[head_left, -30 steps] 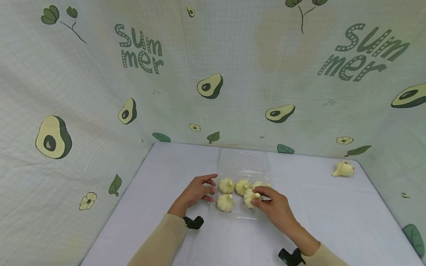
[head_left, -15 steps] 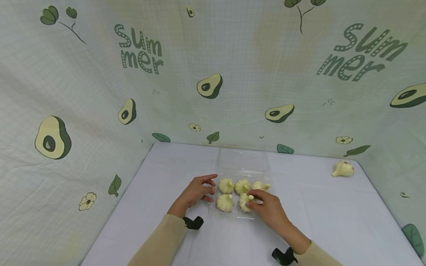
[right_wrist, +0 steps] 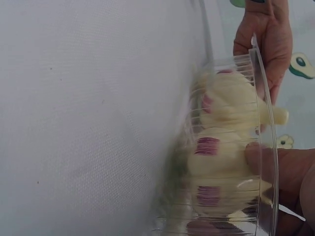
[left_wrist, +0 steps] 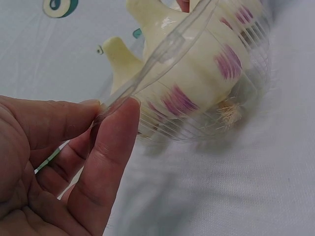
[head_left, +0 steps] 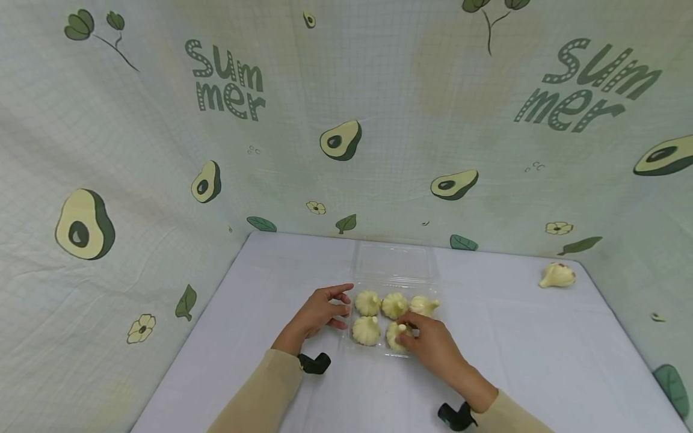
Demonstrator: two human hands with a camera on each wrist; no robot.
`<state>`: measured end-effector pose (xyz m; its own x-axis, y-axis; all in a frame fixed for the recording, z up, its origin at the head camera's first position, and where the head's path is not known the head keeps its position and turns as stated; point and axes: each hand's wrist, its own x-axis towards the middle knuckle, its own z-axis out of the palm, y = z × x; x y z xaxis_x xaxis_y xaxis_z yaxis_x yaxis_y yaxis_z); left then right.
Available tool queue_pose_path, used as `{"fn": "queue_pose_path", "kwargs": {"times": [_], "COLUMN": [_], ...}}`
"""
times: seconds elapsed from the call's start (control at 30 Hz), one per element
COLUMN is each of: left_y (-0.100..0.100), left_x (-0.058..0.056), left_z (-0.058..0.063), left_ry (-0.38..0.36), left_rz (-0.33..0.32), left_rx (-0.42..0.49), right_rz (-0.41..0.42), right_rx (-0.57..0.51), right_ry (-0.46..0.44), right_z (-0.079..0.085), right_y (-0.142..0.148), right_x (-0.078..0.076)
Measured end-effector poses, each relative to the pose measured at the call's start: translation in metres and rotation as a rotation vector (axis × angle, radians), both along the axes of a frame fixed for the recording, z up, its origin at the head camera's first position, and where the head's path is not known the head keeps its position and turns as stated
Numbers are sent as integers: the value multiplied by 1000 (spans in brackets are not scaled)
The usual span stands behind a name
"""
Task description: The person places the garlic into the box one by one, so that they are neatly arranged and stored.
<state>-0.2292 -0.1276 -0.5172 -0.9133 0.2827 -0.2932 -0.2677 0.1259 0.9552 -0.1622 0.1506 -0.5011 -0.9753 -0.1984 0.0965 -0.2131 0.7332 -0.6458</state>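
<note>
A clear plastic clamshell container (head_left: pixel 394 261) lies with its lid folded back, and several pale garlic bulbs (head_left: pixel 368 302) sit in its near half in two rows. At its left side my left hand (head_left: pixel 319 314) pinches the rim between thumb and finger, as the left wrist view shows with the rim (left_wrist: pixel 172 46). My right hand (head_left: pixel 435 344) grips a garlic bulb (head_left: pixel 393 338) by its right side, low in the front row. In the right wrist view the thumb (right_wrist: pixel 258 156) touches a purple-streaked bulb (right_wrist: pixel 221 162) behind the ribbed clear wall.
One more garlic bulb (head_left: pixel 557 275) lies alone near the back right corner of the white-covered table (head_left: pixel 520 349). A cloth (head_left: pixel 390 78) printed with avocados hangs behind and at the sides.
My right hand has moved left and down with the garlic bulb, from over the back right bulb into the front row. The left hand stays at the rim.
</note>
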Motion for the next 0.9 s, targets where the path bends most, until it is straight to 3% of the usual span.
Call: {"fn": "queue_pose_path", "kwargs": {"times": [0.1,0.33,0.53,0.7,0.9], "left_y": [1,1,1,1,1], "left_x": [0,0,0,1,0], "left_z": [0,1,2,3,2], "left_ry": [1,-4,-6,-2,1], "left_rz": [-3,-1,-2,-2,-1], "left_rx": [-1,8,7,7,0], "right_rz": [0,19,44,51,35], "right_rx": [10,-77,-21,-37,-130], "right_ry": [4,-12,35,-11,-72], "right_z": [0,-2,-2,0,4], "right_y": [1,3,4,2,4], "right_x": [1,-1,0,1,2]}}
